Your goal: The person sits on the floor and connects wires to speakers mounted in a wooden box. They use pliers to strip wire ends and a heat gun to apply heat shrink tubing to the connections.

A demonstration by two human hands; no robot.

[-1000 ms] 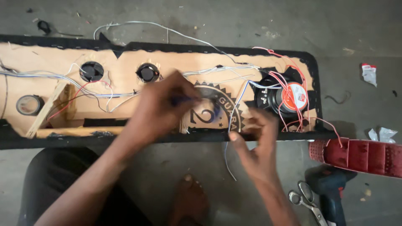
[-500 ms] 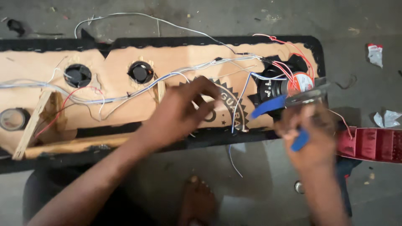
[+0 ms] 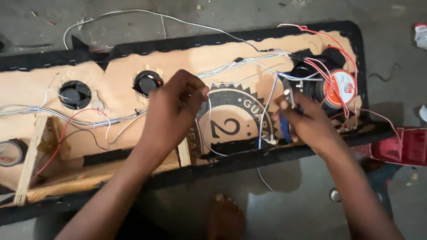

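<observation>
My left hand pinches a white wire — my right hand, at three o'clock, grips a blue-handled tool, its handle running upright.

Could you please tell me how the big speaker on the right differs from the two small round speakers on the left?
The large black speaker with an orange-and-white magnet label is far bigger than the small black round speakers. Red wires drape over it; they have thin white ones nearby. All sit in the tan board.
</observation>
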